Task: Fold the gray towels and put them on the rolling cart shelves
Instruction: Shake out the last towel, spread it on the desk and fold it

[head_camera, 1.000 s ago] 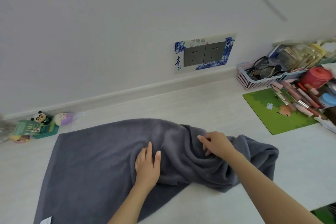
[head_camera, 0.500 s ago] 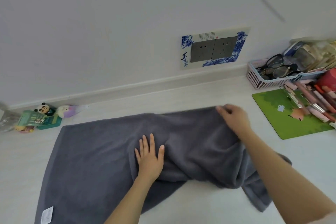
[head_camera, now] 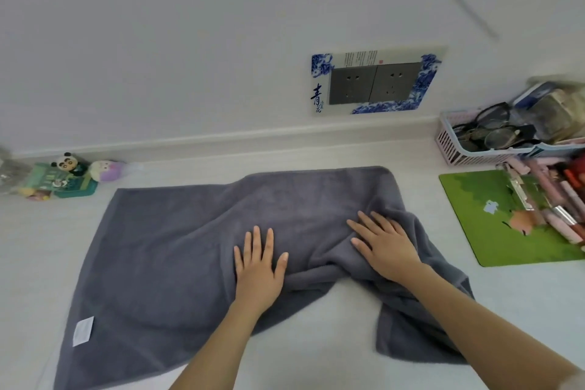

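A gray towel (head_camera: 177,250) lies spread across the white table (head_camera: 316,351), its far edge running parallel to the wall and its near middle drawn up into a rumpled notch where the cloth bunches in folds. The left hand (head_camera: 258,266) rests flat on the towel just left of that bunching, palm down, fingers (head_camera: 255,239) extended and slightly spread, gripping nothing. The right hand (head_camera: 384,244) lies flat on the wrinkled part to the right, fingers splayed toward the far left, also gripping nothing. A small white care label (head_camera: 83,330) shows near the towel's near left corner. Beyond the towel's left end, against the wall, sit a panda figure (head_camera: 67,162) and a pale purple plush toy (head_camera: 104,170) beside a green tray (its contents are too small to make out). On the wall is a double socket (head_camera: 375,82) framed in blue and white. To the right lie a green mat (head_camera: 484,218) and a pink basket (head_camera: 459,149) that seems to hold eyeglasses.
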{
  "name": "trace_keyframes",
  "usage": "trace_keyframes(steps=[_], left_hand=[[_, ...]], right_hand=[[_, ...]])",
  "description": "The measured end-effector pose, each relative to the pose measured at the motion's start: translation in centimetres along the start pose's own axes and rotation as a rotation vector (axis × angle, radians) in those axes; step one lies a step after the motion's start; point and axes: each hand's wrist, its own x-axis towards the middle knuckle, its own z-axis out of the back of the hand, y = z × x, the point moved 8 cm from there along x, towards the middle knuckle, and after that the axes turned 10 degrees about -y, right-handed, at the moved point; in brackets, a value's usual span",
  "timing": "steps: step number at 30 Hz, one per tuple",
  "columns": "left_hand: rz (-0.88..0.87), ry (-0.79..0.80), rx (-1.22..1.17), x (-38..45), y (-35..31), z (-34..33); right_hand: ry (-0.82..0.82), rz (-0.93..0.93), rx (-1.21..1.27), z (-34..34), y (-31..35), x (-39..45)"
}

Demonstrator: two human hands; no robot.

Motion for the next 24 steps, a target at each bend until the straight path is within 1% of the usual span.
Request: trace_keyframes(steps=[2, 3, 4, 5, 7, 8, 9, 10, 12, 13, 14, 17, 19, 21, 24], left_hand=[[-0.008, 0.009, -0.025, -0.2, -0.2, 0.0], [-0.024, -0.007, -0.053, -0.3, -0.6, 0.3], [-0.046, -0.034, -0.078, -0.8, -1.1, 0.6], [-0.072, -0.072, -0.107, -1.3, -1.8, 1.0], [-0.127, -0.180, -0.186, -3.0, -2.9, 2.1], [-0.149, -0.237, -0.243, -3.9, -3.0, 2.6], [-0.154, -0.274, -0.302, -4.8, -2.8, 2.9], [-0.143, -0.276, -0.359, -5.6, -2.5, 2.9], [-0.110, -0.184, -0.463, -6.6, -1.7, 2.2], [-0.104, -0.130, -0.489, -6.9, -1.4, 1.7], [-0.112, -0.090, -0.485, -7.1, -0.8, 1.3], [-0.102, -0.027, -0.433, -6.9, 0.9, 0.4], [-0.107, -0.009, -0.420, -6.3, 1.3, 0.1], [-0.110, 0.015, -0.446, -6.2, 1.5, 0.1], [-0.122, 0.100, -0.512, -6.1, 1.7, 0.3]], right_hand=[[0.040, -0.029, -0.029, -0.1, -1.7, 0.7], [0.018, -0.042, -0.039, 0.5, -1.8, 1.2], [-0.057, -0.037, -0.035, 1.5, -1.4, 1.4], [-0.176, -0.022, -0.013, 2.9, -0.6, 1.2], [-0.463, 0.112, 0.086, 5.2, 1.5, -0.5], [-0.541, 0.203, 0.142, 5.3, 2.5, -1.8], [-0.539, 0.279, 0.202, 5.0, 3.5, -3.1], [-0.507, 0.327, 0.246, 4.4, 4.2, -4.1], [-0.483, 0.383, 0.262, 3.1, 4.6, -6.0], [-0.487, 0.385, 0.231, 2.6, 4.5, -6.6], [-0.481, 0.355, 0.183, 1.9, 4.4, -7.3], [-0.401, 0.142, 0.124, -0.4, 2.2, -7.9], [-0.316, 0.053, 0.173, -1.9, 1.2, -8.2], [-0.279, -0.029, 0.240, -2.4, 0.7, -8.9], [-0.311, -0.122, 0.316, -1.8, 0.3, -9.2]])
